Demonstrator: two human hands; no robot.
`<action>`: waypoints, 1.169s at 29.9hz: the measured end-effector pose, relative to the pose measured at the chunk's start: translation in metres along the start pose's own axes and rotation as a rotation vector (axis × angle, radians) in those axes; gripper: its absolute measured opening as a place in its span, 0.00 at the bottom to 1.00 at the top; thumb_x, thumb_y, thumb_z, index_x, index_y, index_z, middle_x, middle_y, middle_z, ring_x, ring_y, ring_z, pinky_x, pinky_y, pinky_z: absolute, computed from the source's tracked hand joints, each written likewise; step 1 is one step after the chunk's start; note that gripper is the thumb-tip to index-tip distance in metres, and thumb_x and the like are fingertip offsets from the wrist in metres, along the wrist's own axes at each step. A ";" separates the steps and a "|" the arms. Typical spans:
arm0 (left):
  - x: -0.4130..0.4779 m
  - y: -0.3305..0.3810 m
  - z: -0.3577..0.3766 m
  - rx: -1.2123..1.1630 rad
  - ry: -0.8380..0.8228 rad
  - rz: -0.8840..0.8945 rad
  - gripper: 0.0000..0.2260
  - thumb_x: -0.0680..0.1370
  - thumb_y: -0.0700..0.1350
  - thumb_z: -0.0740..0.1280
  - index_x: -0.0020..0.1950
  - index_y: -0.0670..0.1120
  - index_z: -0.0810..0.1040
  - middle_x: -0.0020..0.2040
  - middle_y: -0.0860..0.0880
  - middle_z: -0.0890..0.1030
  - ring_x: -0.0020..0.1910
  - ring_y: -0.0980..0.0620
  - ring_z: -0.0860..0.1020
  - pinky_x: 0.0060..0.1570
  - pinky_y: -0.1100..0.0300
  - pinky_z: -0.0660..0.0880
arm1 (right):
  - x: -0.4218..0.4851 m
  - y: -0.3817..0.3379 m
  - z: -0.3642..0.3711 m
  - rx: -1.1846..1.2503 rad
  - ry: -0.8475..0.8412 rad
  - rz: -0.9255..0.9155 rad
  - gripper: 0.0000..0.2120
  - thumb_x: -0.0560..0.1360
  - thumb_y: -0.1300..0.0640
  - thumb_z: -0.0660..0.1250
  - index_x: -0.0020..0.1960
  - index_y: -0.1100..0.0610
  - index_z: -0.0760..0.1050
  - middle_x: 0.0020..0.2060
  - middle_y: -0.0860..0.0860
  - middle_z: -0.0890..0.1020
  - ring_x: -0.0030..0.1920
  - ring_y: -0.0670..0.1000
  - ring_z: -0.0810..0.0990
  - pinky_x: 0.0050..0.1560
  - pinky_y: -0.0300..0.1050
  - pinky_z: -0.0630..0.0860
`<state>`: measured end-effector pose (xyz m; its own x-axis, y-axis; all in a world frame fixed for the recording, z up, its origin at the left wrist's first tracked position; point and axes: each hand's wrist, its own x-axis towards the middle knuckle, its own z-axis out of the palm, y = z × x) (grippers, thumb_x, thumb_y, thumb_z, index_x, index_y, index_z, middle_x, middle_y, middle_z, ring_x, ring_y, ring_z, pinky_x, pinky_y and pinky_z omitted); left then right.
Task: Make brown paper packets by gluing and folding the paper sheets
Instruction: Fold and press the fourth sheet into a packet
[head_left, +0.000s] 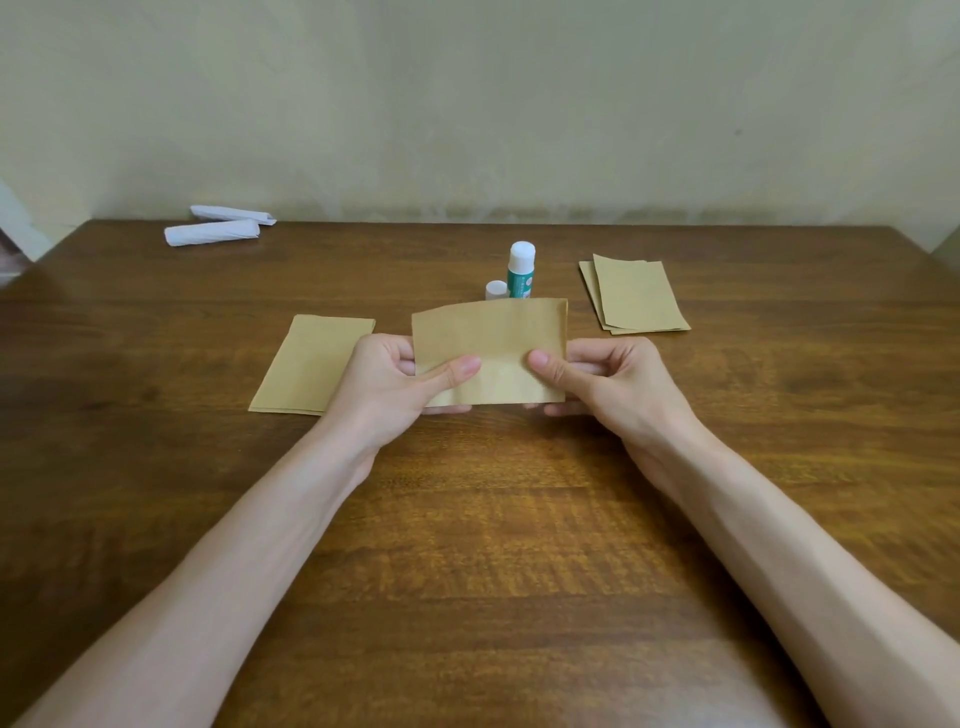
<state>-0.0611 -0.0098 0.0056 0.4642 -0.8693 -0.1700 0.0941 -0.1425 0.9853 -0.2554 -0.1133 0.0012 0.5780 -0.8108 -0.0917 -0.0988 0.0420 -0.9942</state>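
A folded brown paper sheet (493, 338) is held just above the middle of the wooden table (467, 519). My left hand (395, 384) pinches its left edge, thumb on top and fingers underneath. My right hand (608, 379) pinches its right edge the same way. Behind the sheet stands a green and white glue stick (520, 270), upright, with its white cap (496, 289) beside it. A flat brown paper piece (306, 364) lies left of my hands, partly hidden by my left hand. A small stack of brown paper pieces (636, 296) lies at the right.
Two white rolled paper bundles (213, 231) lie at the table's far left corner. A pale wall (467, 104) rises right behind the table's far edge.
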 end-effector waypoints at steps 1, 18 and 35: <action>0.000 0.000 0.000 -0.003 -0.001 0.004 0.10 0.74 0.41 0.78 0.54 0.45 0.83 0.47 0.51 0.88 0.49 0.52 0.87 0.40 0.60 0.84 | 0.000 0.000 -0.001 -0.006 0.004 0.005 0.08 0.78 0.54 0.76 0.53 0.59 0.88 0.46 0.54 0.90 0.50 0.54 0.89 0.53 0.49 0.86; -0.002 -0.004 0.002 -0.009 -0.010 0.081 0.09 0.78 0.44 0.74 0.56 0.40 0.86 0.50 0.46 0.88 0.53 0.51 0.86 0.46 0.57 0.84 | -0.002 0.001 0.002 0.030 0.041 0.032 0.17 0.74 0.51 0.80 0.60 0.56 0.86 0.52 0.49 0.89 0.54 0.51 0.88 0.50 0.46 0.83; -0.009 -0.002 0.010 -0.015 -0.108 -0.049 0.16 0.74 0.45 0.78 0.59 0.43 0.83 0.50 0.47 0.88 0.49 0.48 0.88 0.50 0.57 0.84 | -0.003 0.006 0.008 -0.034 0.056 -0.014 0.14 0.74 0.53 0.80 0.56 0.59 0.86 0.45 0.55 0.89 0.43 0.54 0.87 0.48 0.47 0.84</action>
<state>-0.0747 -0.0067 0.0055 0.3608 -0.9076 -0.2146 0.1279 -0.1798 0.9754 -0.2516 -0.1063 -0.0048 0.5333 -0.8427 -0.0733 -0.1188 0.0112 -0.9929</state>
